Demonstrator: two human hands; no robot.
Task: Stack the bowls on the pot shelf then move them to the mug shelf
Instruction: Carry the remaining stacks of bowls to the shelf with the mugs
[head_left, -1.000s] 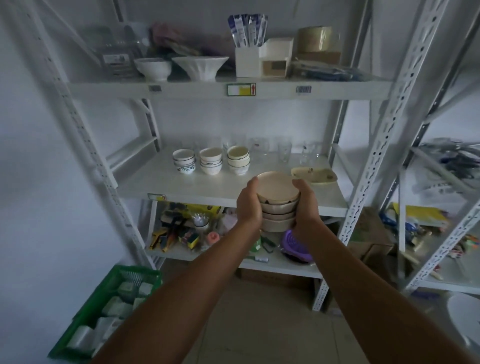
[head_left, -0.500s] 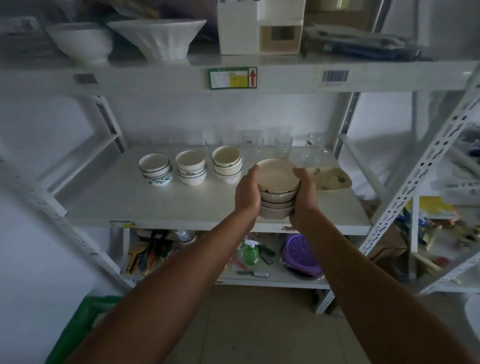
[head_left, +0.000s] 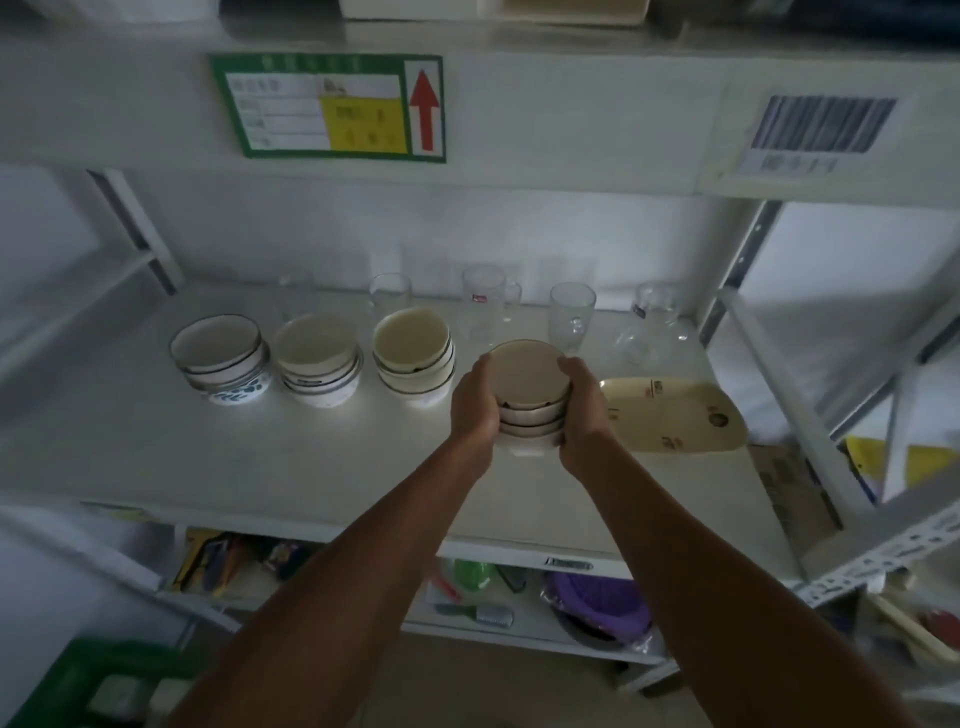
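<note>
Second part of the task, the transfer to the mug shelf. The stack of bowls, about four deep and nested upright, was held between both hands above the right half of the shelf board. The left hand gripped its left side and the right hand its right side, each with fingers curled round the bowl walls and the thumb near the top rim. The stack sat directly between the two palms and touched both. Whether the bottom bowl had met the board could not be told.

The stack lay between the nearest of three other bowl stacks on its left and a cream tray on its right. It was just in front of the row of glass mugs.

Judged next move: set the stack down level in that gap, short of the mugs, then release both hands outward without dragging the top bowl.
</note>
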